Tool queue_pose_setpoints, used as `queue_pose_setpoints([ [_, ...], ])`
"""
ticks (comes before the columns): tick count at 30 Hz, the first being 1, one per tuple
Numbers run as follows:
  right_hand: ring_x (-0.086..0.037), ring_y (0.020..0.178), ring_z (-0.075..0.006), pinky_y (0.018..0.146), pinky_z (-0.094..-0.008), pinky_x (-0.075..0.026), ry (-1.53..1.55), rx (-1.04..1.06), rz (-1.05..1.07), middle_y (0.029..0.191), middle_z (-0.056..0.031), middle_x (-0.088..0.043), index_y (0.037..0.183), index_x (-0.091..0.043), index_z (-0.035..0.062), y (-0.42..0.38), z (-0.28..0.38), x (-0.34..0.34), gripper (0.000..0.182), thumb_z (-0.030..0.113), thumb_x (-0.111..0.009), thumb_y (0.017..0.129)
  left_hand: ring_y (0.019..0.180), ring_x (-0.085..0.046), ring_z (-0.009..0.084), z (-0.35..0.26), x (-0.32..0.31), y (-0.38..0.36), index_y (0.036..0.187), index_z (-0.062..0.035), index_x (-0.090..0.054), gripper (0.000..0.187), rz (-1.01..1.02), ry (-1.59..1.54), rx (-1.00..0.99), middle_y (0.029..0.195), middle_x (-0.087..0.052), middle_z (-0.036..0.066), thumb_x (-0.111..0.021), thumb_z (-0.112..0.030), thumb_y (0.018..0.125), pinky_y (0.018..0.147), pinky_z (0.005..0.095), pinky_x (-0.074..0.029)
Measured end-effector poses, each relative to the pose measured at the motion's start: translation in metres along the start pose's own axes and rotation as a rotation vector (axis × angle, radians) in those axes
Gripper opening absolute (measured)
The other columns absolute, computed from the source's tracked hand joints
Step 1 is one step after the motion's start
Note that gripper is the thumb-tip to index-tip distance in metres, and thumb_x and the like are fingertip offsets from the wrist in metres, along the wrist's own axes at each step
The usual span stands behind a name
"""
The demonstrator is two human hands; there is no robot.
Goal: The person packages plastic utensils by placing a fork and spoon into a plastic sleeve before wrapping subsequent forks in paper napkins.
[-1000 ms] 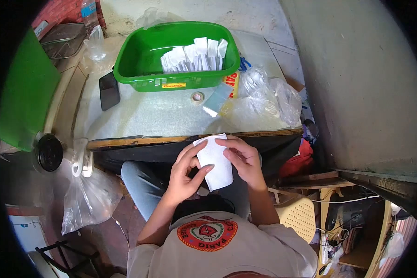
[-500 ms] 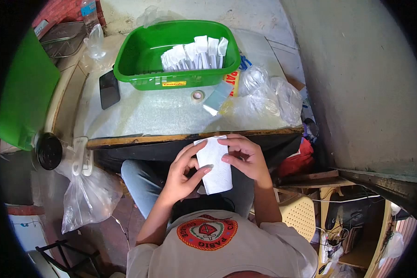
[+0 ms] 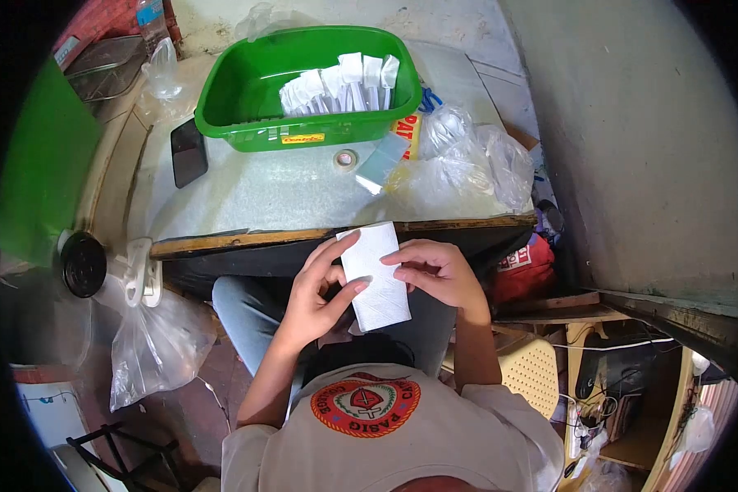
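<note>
A folded white paper napkin [image 3: 375, 279] is held upright over my lap, just in front of the table edge. My left hand [image 3: 316, 291] grips its left side, with the thumb on the near face. On the opposite side, my right hand [image 3: 439, 275] pinches the right edge between thumb and fingers. Part of the fingers of both hands is hidden behind the napkin. Beyond, a green plastic basin [image 3: 303, 135] stands on the table, and several slim white paper-topped bundles [image 3: 336, 86] lean together inside it.
On the table [image 3: 254, 193] are a black phone [image 3: 189, 153], a roll of tape [image 3: 345, 159], a pale plastic packet [image 3: 381, 164] and clear plastic bags [image 3: 459, 164]. A clear bag [image 3: 160, 348] hangs at the left. A grey wall [image 3: 623, 148] borders the right.
My right hand has slid from the napkin's top corner down to its right edge, uncovering the top. My left hand still grips the left side. The camera view has shifted slightly.
</note>
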State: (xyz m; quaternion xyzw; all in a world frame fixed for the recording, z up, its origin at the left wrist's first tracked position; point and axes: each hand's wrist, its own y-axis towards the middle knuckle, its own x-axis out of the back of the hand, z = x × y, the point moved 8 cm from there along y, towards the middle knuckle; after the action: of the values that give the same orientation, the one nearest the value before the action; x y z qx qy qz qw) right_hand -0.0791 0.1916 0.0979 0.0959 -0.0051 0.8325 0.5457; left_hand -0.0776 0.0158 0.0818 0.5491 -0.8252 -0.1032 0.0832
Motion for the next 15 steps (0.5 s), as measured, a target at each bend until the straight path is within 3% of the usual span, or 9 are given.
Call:
queue_pose_setpoints([
  [3,-0.062,0.078,-0.0083,0.066,-0.0228,-0.050,-0.020,0.068,0.014,0.106,-0.0062,-0.066,0.114,-0.068,0.0044,0.000,0.003,-0.001,0.029,-0.002,-0.068,0.085,0.070,-0.052,0.0008,0.002,0.002,0.001,0.139,0.0000,-0.047,0.061,-0.058,-0.049,-0.013,0.139,-0.044,0.015,-0.069,0.008,0.083,0.067,0.0172,-0.043],
  [5,-0.062,0.078,-0.0085,0.065,-0.0230,-0.050,-0.039,0.125,0.022,0.107,-0.0062,-0.066,0.116,-0.068,0.0049,0.000,0.009,-0.001,0.032,-0.001,-0.069,0.084,0.070,-0.052,0.0008,-0.001,0.002,0.002,0.139,-0.0001,-0.047,0.061,-0.059,-0.061,-0.014,0.139,-0.044,0.015,-0.068,0.008,0.083,0.067,0.0173,-0.043],
  [10,-0.062,0.082,-0.0090,0.066,-0.0231,-0.050,-0.043,-0.061,0.071,0.104,-0.0038,-0.065,0.116,-0.067,0.0068,-0.005,0.003,-0.001,0.036,0.002,-0.073,0.081,0.070,-0.052,0.0009,0.000,0.002,0.004,0.140,-0.0001,-0.047,0.062,-0.051,-0.071,0.002,0.139,-0.043,0.015,-0.068,0.009,0.083,0.067,0.0173,-0.043],
  [15,-0.059,0.078,-0.0087,0.067,-0.0228,-0.047,-0.030,0.037,0.044,0.100,-0.0043,-0.064,0.111,-0.069,0.0047,-0.003,0.006,-0.004,0.031,-0.001,-0.072,0.081,0.070,-0.051,0.0009,-0.002,-0.001,0.006,0.140,-0.0004,-0.046,0.062,-0.052,-0.064,0.001,0.139,-0.043,0.015,-0.067,0.010,0.083,0.067,0.0168,-0.043],
])
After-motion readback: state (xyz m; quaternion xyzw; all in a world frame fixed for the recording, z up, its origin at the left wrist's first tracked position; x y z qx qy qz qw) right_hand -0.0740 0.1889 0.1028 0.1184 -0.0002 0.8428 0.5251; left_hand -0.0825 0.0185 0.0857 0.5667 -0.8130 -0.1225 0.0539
